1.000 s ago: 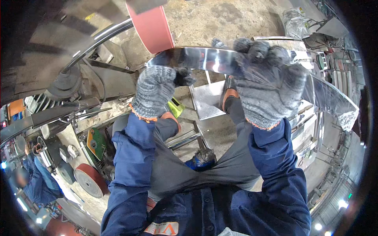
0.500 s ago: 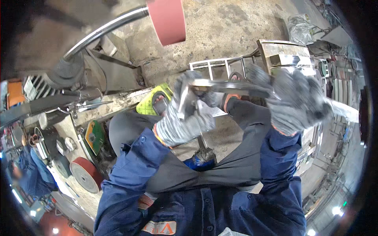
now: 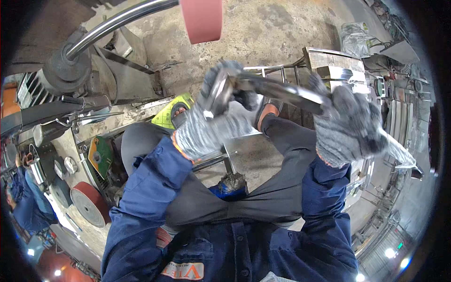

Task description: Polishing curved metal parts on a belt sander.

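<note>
Both my hands wear grey knitted work gloves and hold one long, shiny metal bar (image 3: 286,91) above my knees. My left hand (image 3: 213,117) is closed round its left end, where the metal looks bent. Farther right, my right hand (image 3: 350,124) grips the bar, whose other end sticks out beyond the glove toward the right rim. The bar slopes down to the right. Motion blurs the gloves and the metal, so the exact finger positions are unclear.
A red abrasive wheel (image 3: 201,21) on a curved shiny shaft (image 3: 120,23) is ahead. Another red-rimmed wheel (image 3: 89,202) lies at left, near a person in blue (image 3: 30,197). A bench with metal pieces (image 3: 333,73) stands at right. My foot is by a yellow-green plate (image 3: 167,115).
The bar's left end has risen with my left hand, and its right end has dropped, so it tilts more. The surroundings have shifted slightly leftward in view.
</note>
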Demonstrator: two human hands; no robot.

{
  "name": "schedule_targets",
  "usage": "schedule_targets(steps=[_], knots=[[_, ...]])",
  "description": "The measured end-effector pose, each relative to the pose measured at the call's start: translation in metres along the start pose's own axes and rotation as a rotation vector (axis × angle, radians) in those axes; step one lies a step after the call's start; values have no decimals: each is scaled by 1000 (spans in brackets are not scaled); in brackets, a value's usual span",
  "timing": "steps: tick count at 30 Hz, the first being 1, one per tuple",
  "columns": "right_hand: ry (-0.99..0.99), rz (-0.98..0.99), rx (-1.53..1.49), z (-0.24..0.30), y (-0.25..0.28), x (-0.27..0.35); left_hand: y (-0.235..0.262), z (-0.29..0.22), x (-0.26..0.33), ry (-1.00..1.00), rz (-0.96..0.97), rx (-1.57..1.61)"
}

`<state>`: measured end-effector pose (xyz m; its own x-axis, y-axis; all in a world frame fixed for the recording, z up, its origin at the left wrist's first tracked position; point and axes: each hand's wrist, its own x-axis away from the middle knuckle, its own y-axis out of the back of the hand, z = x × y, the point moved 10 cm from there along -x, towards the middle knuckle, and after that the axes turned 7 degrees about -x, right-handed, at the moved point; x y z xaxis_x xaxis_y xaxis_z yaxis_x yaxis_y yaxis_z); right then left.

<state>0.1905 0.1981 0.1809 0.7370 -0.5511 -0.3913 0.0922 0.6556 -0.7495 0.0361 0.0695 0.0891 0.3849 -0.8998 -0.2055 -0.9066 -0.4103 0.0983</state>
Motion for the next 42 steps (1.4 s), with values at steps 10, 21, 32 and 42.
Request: schedule_targets(steps=[10,21,32,42], knots=[[104,-435,-139,-27,57,6,49,84,-18,91,8,38],[129,-345,-174,-33,33,-15,48,111,-26,78,78,400],[1,-426,-216,-38,52,8,35,67,-38,224,52,859],[62,-206,-175,-40,18,-25,25,39,-39,266,102,879]])
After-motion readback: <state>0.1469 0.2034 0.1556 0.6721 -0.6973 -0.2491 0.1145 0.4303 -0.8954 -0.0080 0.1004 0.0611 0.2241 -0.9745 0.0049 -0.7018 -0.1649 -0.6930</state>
